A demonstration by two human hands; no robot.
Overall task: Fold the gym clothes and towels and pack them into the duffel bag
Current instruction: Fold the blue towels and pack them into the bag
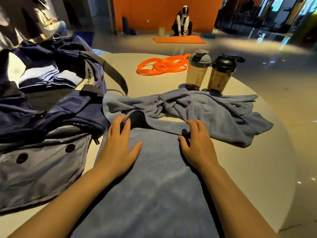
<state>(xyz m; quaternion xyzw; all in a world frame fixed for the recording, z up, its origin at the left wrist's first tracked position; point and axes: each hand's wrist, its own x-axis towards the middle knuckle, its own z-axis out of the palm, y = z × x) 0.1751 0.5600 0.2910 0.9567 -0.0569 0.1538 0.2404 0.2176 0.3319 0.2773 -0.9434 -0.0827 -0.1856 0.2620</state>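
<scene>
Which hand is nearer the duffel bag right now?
Left. The left hand rests on the blue towel right beside the duffel bag; the right hand lies farther right.

We read "NQUE", partly hidden, on pale label of duffel bag, left of frame. We see small vertical print on grey-lidded shaker bottle, upper centre right; too small to read surely.
</scene>
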